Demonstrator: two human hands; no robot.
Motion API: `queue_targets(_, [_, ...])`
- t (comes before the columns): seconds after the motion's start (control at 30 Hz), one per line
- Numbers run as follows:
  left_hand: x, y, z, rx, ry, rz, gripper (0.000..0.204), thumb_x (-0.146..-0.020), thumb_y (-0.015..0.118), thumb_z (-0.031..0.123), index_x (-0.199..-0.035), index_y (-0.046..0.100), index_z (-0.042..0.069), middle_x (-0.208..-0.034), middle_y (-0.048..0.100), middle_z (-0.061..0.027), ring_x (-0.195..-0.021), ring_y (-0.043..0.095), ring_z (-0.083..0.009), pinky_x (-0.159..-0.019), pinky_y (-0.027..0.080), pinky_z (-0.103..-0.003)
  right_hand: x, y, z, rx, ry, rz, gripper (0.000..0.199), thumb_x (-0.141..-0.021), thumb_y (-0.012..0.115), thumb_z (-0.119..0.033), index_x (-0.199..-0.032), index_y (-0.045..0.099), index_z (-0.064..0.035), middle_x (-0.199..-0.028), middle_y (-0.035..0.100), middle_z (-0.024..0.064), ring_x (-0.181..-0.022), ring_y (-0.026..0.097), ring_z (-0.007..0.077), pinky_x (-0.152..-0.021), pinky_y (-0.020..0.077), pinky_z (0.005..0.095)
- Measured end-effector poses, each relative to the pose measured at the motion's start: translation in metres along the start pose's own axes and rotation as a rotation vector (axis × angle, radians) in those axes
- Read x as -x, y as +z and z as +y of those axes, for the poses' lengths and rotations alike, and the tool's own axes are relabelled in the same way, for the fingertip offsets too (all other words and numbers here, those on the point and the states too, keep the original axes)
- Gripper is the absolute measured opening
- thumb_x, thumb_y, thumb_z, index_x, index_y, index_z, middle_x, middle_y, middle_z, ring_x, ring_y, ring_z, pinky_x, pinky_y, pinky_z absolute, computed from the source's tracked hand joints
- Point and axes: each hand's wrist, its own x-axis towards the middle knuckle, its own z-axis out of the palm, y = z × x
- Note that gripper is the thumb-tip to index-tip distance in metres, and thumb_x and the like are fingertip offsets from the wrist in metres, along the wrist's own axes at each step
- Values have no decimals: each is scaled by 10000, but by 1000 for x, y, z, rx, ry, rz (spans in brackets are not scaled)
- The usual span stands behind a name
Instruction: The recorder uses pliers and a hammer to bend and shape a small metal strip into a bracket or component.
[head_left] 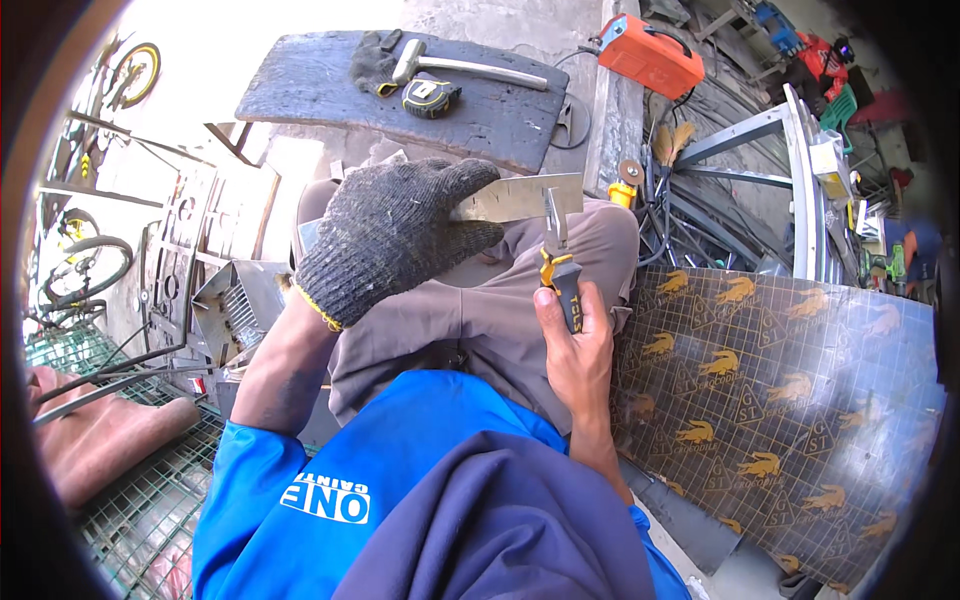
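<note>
looking down from the head camera, the left hand (385,235), in a grey knit work glove, has its fingers wrapped around one end of a flat metal plate (525,195), holding it over the person's lap above the brown trousers (470,310); the bare right hand (578,345) is clenched on the yellow and dark handles of a pair of pliers (556,255), whose nose points up and lies against the plate's lower edge, though whether the tips actually bite the metal cannot be told; beyond the knees a dark board (400,95) carries a hammer (465,65), a tape measure (430,97) and a spare glove (375,60); an orange welding machine (652,55) sits farther off to the right, and a dark patterned sheet (780,400) lies just beside the right forearm
</note>
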Motion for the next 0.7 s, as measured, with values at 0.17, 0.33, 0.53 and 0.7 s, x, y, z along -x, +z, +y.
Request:
queue_targets(0.17, [1,2,-1,-41,14,-41,498,-817,783,441,-1225,702,168,-963,733,-143,-841,720,-358,-717,563,-471,-1,1,-1,-8,-10,-2,321,-994,696,-331,-1034,629,-20,-816,569,54,-753,507,140,-702,439,326])
queue_targets(0.33, [0,3,3,-2,-2,-58,515,-811,785,462,-1230,703,175,-968,737,-132,-848,724,-351,-718,566,-466,-1,-1,-6,-26,151,-54,320,-1000,695,-329,-1057,641,-19,-833,601,25,-780,522,97,-735,454,287])
queue_targets(0.53, [0,3,3,6,4,-53,516,-819,774,476,-1233,702,176,-975,740,-131,-858,726,-347,-723,568,-462,-2,2,-2,-53,-3,11,355,-993,692,-365,-1012,622,-17,-721,555,67,-653,493,148,-624,431,350])
queue_targets(0.7, [0,4,2,11,2,-49,505,-822,771,468,-1225,701,173,-992,740,-127,-871,724,-350,-733,568,-461,-2,2,0,-65,10,6,353,-991,696,-364,-1021,630,-19,-706,563,67,-636,502,146,-608,430,355])
